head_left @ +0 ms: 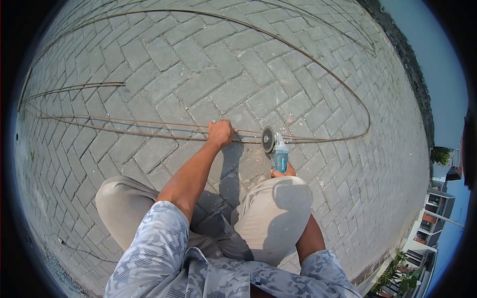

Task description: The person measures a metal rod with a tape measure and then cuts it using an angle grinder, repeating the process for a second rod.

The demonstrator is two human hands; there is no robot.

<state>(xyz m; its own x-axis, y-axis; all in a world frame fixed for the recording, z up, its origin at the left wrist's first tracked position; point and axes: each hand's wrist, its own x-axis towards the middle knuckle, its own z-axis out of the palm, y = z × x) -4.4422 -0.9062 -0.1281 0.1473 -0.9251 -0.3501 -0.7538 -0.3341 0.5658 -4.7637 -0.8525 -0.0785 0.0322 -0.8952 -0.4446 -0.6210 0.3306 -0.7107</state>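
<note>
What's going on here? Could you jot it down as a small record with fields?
setting: outdoors, on grey paving
left hand: closed on the steel rods lying on the ground
right hand: grips the angle grinder
cutting disc: at the rods, just beside the left hand
posture: crouched, knees bent
rod shape: long, rusty, curving across the ground

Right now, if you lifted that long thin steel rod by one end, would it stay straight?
Probably not: the steel rod is thin for its length and already sweeps in a wide curve over the paving, so it would likely sag and whip. It may spring or roll; the left hand presses it down beside the angle grinder.
</note>
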